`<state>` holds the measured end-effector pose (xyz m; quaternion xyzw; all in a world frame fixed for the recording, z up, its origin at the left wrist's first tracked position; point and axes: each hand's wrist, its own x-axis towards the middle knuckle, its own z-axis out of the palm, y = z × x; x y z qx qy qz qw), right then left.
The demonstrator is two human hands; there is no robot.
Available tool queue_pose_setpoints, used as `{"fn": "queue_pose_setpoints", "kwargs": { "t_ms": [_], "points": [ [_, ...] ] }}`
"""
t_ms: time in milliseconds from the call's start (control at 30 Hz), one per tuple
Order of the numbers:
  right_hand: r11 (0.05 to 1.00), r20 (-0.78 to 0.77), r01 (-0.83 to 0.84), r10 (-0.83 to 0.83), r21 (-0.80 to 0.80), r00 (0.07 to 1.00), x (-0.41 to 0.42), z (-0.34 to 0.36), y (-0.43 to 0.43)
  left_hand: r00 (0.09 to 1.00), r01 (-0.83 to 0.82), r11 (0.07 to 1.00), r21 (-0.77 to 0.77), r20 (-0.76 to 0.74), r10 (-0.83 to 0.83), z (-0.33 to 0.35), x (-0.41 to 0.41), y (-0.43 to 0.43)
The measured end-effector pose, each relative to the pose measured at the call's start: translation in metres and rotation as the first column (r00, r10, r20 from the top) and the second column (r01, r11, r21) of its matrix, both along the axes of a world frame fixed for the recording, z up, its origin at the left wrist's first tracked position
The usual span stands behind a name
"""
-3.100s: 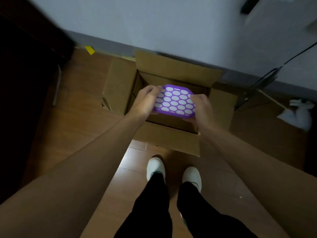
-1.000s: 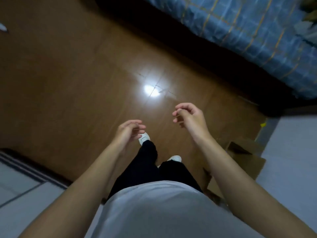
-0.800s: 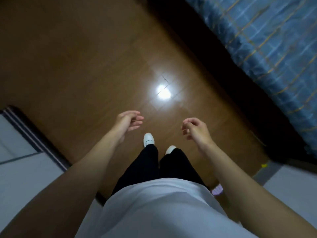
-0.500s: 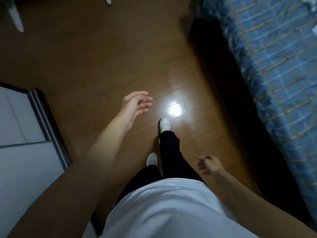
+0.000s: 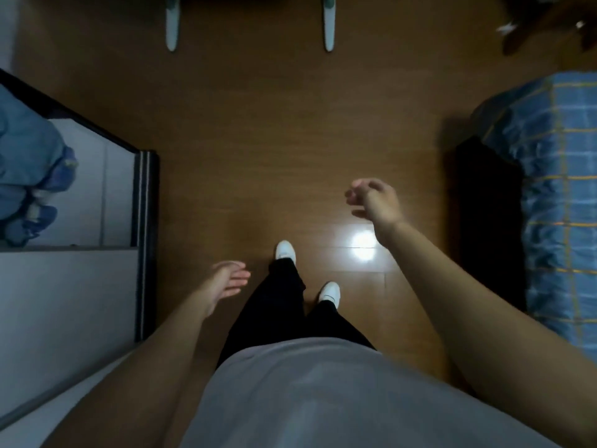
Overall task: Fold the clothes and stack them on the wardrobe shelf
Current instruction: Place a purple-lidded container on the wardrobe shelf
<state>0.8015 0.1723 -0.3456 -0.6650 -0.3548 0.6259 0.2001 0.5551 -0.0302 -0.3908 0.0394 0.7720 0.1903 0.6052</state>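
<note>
I look straight down at a brown wooden floor (image 5: 258,140). My left hand (image 5: 226,281) hangs low beside my leg, empty, fingers loosely spread. My right hand (image 5: 374,198) is raised over the floor, empty, with fingers slightly curled and blurred. On the left stands a wardrobe (image 5: 143,221) with a dark-edged frame, and blue clothes (image 5: 29,176) lie piled inside it. A bed with a blue checked cover (image 5: 555,195) fills the right side.
Two pale chair or stand legs (image 5: 329,24) stick in from the top edge. A dark object with white bits (image 5: 529,27) sits at the top right. A light reflection (image 5: 363,248) shines on the floor beside my white shoes (image 5: 286,250).
I have let go of the purple perforated item at the cardboard box and turned away. The bed swung to the right, the wardrobe came into view on the left. Both hands are empty.
</note>
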Motion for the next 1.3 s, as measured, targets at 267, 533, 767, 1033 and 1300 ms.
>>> {"fn": "queue_pose_setpoints", "kwargs": {
  "t_ms": [267, 533, 767, 1033, 1300],
  "points": [
    [0.997, 0.014, -0.065, 0.065, 0.039, 0.998, -0.106, 0.013, 0.157, 0.999, 0.01, 0.992, -0.13, 0.032, -0.006, -0.029, -0.099, 0.116],
    [0.963, 0.266, -0.086, 0.156, -0.255, 0.951, -0.088, -0.044, 0.205, 0.996, -0.07, 0.969, 0.238, 0.063, 0.057, 0.026, -0.16, 0.378],
    [0.913, 0.334, -0.047, 0.196, -0.405, 0.922, -0.088, -0.076, 0.299, 0.999, -0.017, 0.853, 0.522, 0.044, -0.007, 0.08, -0.174, 0.593],
    [0.969, 0.143, -0.129, 0.161, -0.211, 0.977, -0.195, -0.048, 0.533, 1.0, 0.012, 0.958, 0.287, -0.004, -0.012, 0.068, -0.216, 0.701],
    [0.985, -0.023, -0.135, 0.138, 0.105, 0.99, -0.309, 0.034, 0.724, 0.999, -0.038, 0.999, -0.021, -0.016, 0.037, 0.021, -0.277, 0.741]
  ]
}}
